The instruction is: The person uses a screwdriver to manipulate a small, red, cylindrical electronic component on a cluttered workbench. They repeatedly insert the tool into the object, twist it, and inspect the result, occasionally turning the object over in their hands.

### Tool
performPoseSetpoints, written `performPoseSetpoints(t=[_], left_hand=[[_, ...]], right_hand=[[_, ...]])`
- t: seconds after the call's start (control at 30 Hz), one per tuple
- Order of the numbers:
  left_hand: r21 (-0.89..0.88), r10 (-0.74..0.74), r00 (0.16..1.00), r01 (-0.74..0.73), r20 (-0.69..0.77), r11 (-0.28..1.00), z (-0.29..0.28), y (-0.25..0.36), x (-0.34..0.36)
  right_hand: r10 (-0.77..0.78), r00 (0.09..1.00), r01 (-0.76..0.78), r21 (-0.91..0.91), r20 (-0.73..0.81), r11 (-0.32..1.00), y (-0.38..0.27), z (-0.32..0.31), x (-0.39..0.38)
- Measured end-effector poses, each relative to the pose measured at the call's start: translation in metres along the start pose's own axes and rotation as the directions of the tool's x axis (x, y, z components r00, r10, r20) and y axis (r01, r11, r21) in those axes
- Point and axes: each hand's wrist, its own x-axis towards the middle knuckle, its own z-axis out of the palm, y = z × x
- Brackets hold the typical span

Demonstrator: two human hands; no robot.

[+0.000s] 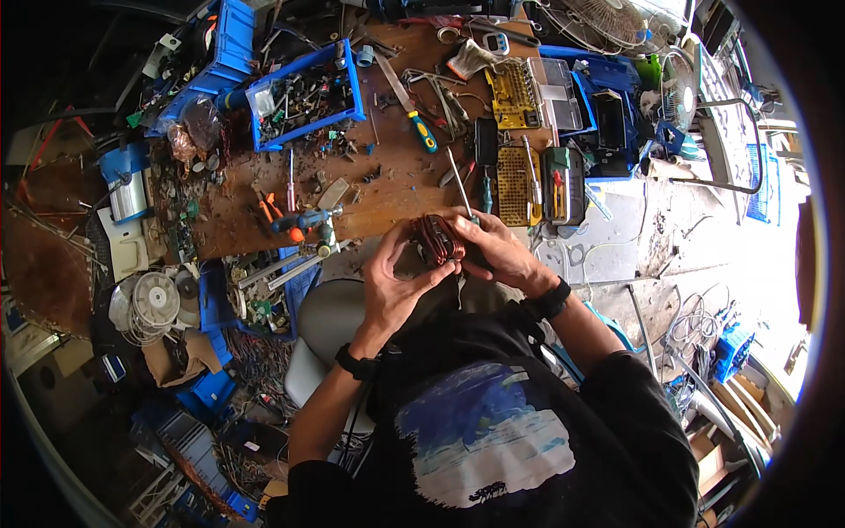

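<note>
A copper-wound coil with a dark core [437, 241], perhaps part of a motor, is held up in front of my body near the table's front edge. My left hand [393, 275] grips it from the left, thumb along its near side. My right hand [502, 253] is at its right side, with fingers around a screwdriver [460, 183] whose shaft points away over the table. The palm side of the right hand is hidden, so how firmly it also touches the coil is unclear. A thin pale strand hangs below the coil.
On the wooden table [387, 198] lie a yellow-handled saw [407, 101], a hammer [310, 220], orange-handled pliers [269, 207] and yellow bit cases [519, 180]. A blue bin of scrap parts [304, 97] stands farther back. A grey chair [330, 321] is left of me.
</note>
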Motion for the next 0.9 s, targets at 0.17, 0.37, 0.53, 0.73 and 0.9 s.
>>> performPoseSetpoints(t=[0.17, 0.37, 0.53, 0.73, 0.9], left_hand=[[0.034, 0.05, 0.997, -0.052, 0.057, 0.998, -0.008, -0.016, -0.003], [0.067, 0.137, 0.977, -0.15, 0.164, 0.986, -0.014, -0.015, 0.007], [0.079, 0.158, 0.964, -0.178, 0.213, 0.981, -0.023, -0.019, 0.009], [0.071, 0.054, 0.97, -0.072, 0.237, 0.995, -0.028, -0.006, 0.008], [0.019, 0.101, 0.97, -0.108, 0.223, 0.994, -0.026, -0.009, 0.007]], right_hand=[[-0.092, 0.992, 0.098, -0.076, 0.082, 0.992, 0.005, -0.012, -0.007], [-0.358, 0.927, 0.369, -0.434, 0.111, 0.822, -0.008, -0.006, -0.008], [-0.252, 0.962, 0.272, -0.411, 0.104, 0.87, -0.026, 0.001, -0.015], [-0.324, 0.942, 0.321, -0.539, 0.092, 0.779, -0.03, 0.004, -0.017], [-0.345, 0.935, 0.339, -0.497, 0.085, 0.799, -0.025, 0.006, -0.018]])
